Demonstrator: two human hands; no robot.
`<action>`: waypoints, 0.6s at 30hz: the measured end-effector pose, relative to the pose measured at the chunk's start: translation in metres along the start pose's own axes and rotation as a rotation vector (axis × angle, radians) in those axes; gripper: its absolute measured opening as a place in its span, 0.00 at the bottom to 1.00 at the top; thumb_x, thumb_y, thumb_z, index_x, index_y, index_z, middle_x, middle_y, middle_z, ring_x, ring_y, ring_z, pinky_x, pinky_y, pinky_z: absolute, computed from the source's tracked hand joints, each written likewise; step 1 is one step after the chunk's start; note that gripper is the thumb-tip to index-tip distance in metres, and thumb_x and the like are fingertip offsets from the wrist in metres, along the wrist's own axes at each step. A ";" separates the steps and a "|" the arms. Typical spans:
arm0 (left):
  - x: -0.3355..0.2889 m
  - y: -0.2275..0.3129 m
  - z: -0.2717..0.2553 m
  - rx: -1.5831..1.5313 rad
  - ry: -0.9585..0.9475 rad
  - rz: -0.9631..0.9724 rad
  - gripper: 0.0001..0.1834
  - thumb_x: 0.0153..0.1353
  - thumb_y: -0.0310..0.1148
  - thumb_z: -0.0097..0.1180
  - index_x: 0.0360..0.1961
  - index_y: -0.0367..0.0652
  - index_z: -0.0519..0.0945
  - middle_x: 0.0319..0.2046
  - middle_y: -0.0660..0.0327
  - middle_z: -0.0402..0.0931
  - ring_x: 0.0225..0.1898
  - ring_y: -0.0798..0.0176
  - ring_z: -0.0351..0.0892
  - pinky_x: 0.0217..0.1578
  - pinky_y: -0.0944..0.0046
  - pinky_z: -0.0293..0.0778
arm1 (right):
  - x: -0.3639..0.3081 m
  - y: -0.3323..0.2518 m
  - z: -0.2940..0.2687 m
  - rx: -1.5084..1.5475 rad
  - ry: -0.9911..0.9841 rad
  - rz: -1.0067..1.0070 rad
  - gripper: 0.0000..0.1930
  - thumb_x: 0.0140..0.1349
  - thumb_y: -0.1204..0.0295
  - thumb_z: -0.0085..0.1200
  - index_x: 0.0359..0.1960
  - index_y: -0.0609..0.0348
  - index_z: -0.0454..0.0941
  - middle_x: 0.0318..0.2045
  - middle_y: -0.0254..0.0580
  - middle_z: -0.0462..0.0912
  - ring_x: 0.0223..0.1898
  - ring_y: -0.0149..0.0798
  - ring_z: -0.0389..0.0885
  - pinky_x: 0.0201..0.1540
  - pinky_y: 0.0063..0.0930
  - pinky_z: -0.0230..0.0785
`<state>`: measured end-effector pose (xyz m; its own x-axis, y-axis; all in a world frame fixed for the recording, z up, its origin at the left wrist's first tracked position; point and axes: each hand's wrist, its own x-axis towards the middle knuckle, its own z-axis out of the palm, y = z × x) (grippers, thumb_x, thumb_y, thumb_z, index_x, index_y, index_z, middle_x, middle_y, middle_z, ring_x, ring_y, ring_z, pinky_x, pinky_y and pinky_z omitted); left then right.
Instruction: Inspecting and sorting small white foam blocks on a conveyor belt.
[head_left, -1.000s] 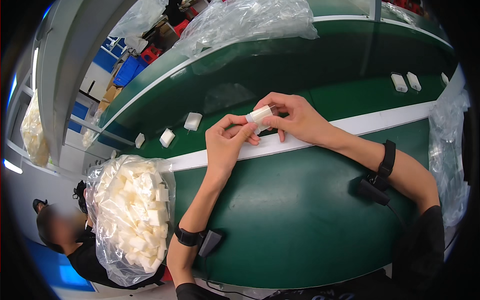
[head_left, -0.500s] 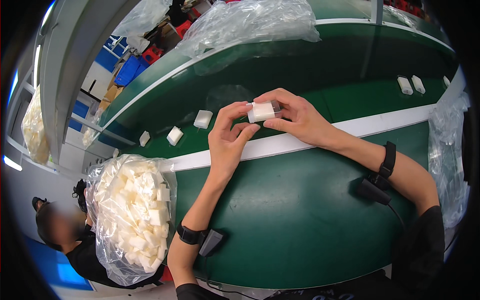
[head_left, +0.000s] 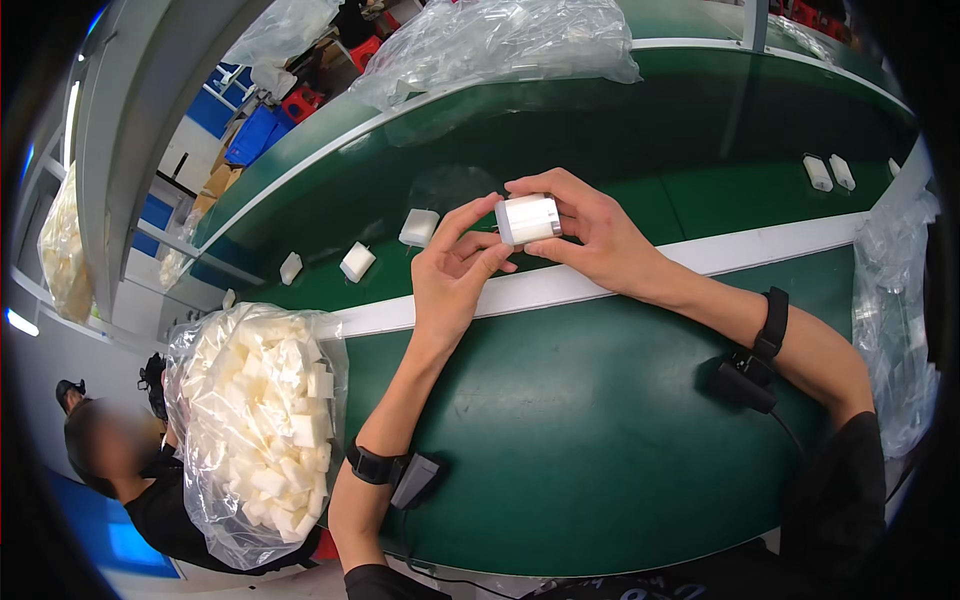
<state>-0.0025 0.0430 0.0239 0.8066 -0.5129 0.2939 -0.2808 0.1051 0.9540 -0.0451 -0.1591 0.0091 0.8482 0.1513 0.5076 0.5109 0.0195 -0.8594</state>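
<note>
You held the small white rectangular plastic block [head_left: 528, 219] up off the green desk [head_left: 600, 430], between both hands and in plain view, which I judge let you look over its faces. Your right hand [head_left: 590, 235] carried most of it: its grip was pinched on the block, fingers curled over the top and far side, thumb underneath. Your left hand [head_left: 455, 275] came in from below and to the left, fingertips touching the block's near-left corner, the grip closed lightly on that end rather than spread. Both wrists were raised, forearms reaching in from the lower edge, each with a black wristband [head_left: 372, 464]. Just beyond your left grip, three loose white blocks [head_left: 357, 262] lay on the darker green belt [head_left: 700, 190], past the white strip [head_left: 760, 250]. Well below and left of that grip sat a clear plastic bag full of white blocks [head_left: 265, 420], close at your side, likely for easy reach.
</note>
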 end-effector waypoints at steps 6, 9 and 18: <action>-0.002 -0.006 0.000 0.027 0.006 0.079 0.26 0.60 0.15 0.60 0.60 0.31 0.72 0.59 0.52 0.69 0.51 0.59 0.78 0.44 0.60 0.84 | -0.002 0.005 0.002 0.064 0.057 0.044 0.26 0.59 0.81 0.59 0.61 0.62 0.70 0.56 0.42 0.72 0.53 0.35 0.77 0.53 0.30 0.75; -0.002 -0.009 -0.001 -0.046 0.034 0.079 0.20 0.60 0.15 0.59 0.54 0.31 0.74 0.60 0.52 0.68 0.51 0.58 0.77 0.45 0.60 0.84 | -0.001 0.006 0.000 0.123 0.016 0.121 0.24 0.61 0.79 0.57 0.60 0.62 0.71 0.54 0.41 0.76 0.50 0.34 0.78 0.51 0.30 0.75; -0.005 -0.007 -0.002 0.071 0.014 0.202 0.14 0.62 0.16 0.59 0.49 0.32 0.77 0.53 0.52 0.72 0.51 0.59 0.79 0.52 0.61 0.82 | 0.000 -0.001 -0.001 0.016 -0.004 0.083 0.13 0.64 0.75 0.56 0.49 0.64 0.80 0.44 0.40 0.83 0.44 0.31 0.81 0.48 0.26 0.75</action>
<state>-0.0036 0.0461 0.0164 0.7373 -0.4758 0.4796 -0.4725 0.1441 0.8695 -0.0458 -0.1604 0.0098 0.8869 0.1574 0.4343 0.4364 0.0225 -0.8995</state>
